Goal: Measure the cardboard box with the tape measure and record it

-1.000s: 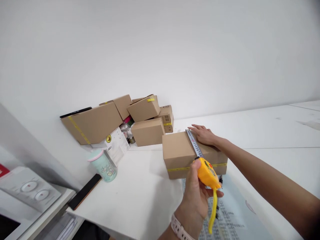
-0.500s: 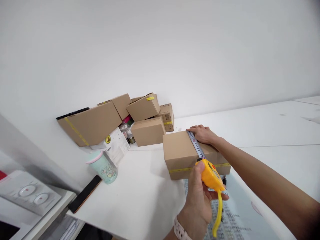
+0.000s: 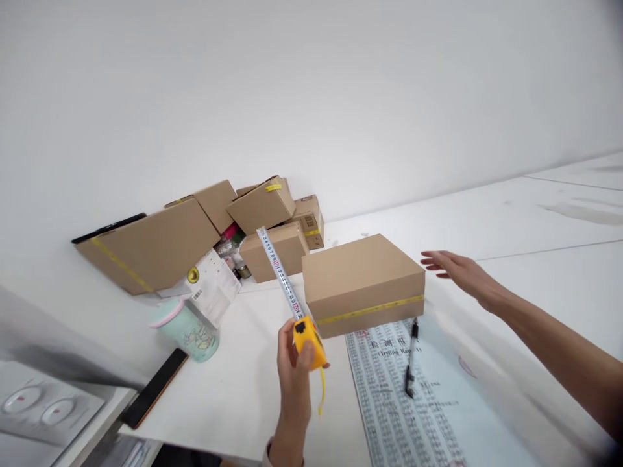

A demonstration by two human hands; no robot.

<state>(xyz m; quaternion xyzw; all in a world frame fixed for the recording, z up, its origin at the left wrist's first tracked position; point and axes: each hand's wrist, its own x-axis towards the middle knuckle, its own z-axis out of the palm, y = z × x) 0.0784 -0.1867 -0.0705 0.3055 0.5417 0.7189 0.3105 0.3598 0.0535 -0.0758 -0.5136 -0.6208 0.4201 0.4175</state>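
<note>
My left hand [image 3: 294,373] grips a yellow tape measure [image 3: 309,344], whose numbered blade [image 3: 280,272] sticks out up and to the left, past the left side of a closed cardboard box [image 3: 360,275]. A yellow strip runs along the box's front face. My right hand [image 3: 455,269] hovers just off the box's right end, its fingers stretched out and holding nothing. In front of the box, a black pen [image 3: 411,360] lies on a light blue printed sheet [image 3: 389,402], which the box partly covers.
Several more cardboard boxes [image 3: 146,246] are piled against the wall at the back left. A mint cup [image 3: 192,331] with a pink rim stands before them, beside a white printed carton [image 3: 214,285]. Near the table's left edge lies a flat black object [image 3: 153,389].
My right hand has left the box top and moved right. My left hand has carried the tape measure left, off the box, with more blade showing. The pen is now in full view.
</note>
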